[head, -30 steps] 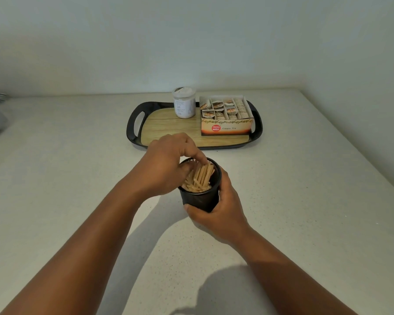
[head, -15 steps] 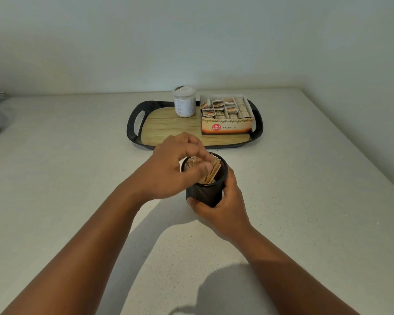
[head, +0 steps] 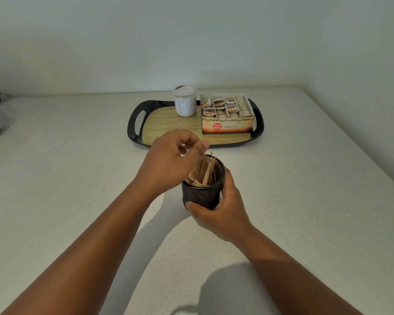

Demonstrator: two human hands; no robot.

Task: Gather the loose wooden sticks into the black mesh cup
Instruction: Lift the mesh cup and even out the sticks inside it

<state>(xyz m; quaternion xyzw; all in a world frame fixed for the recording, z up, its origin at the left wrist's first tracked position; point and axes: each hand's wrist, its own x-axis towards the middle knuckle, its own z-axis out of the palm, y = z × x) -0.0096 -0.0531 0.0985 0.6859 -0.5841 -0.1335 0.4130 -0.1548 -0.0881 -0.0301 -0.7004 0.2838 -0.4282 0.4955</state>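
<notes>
Black mesh cup (head: 201, 196), pale tan sticks (head: 204, 170), wood-grain tray (head: 143, 142) rimmed black, orange-and-white tea box (head: 227, 126).

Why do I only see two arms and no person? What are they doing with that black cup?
The camera sits on the person's head and looks down, so you see only their arms. The right hand grips the black mesh cup on the pale counter. The cup is full of wooden sticks. The left hand is over the cup with its fingers curled at the stick tops; whether it pinches one is unclear. Behind, a tray holds a white jar and a box of ginger tea.
</notes>
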